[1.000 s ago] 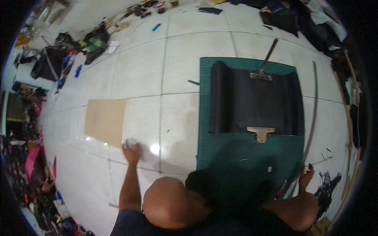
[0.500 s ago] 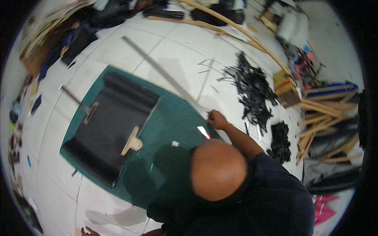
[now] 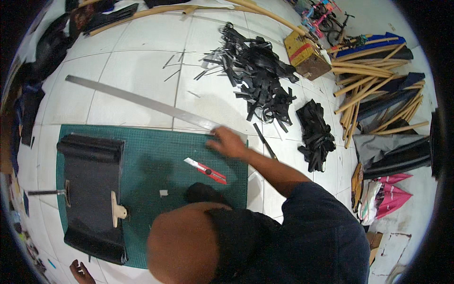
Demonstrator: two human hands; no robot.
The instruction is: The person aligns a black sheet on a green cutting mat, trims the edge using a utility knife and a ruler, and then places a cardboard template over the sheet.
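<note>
Spreading widest of all, the pale floor tiles [image 3: 137,71] carry a green mat [image 3: 151,146], and over the mat's left part sits a black sheet [image 3: 92,184], curled up along its upper and lower sides in the view, flatter between. Off to the upper right, a heap of black strips [image 3: 257,71] covers the tiles.

Now the line that counts: the long metal ruler [image 3: 142,100]! It lies slantwise, one end out on the tiles at the upper left, the other meeting the mat's upper edge, right at the person's right hand [image 3: 229,142]. From that hand the ruler runs up and away to the left, while the black sheet is down and to the left, across the mat. The right hand is plainly the nearer one, fingers bent at the ruler's end, though whether they close on it, nobody can tell. Way over at the lower left, the left hand [image 3: 82,274] shows its fingers apart, nothing seen in them, near the sheet's lower end and well apart from the ruler.

Smaller now: a pale clip [image 3: 118,210] on the sheet's right edge, then a red knife [image 3: 205,171] just below the right hand, blade up-left, tilted slightly steeper than the ruler. Tiniest, a white scrap [image 3: 164,193] between knife and clip!
</note>
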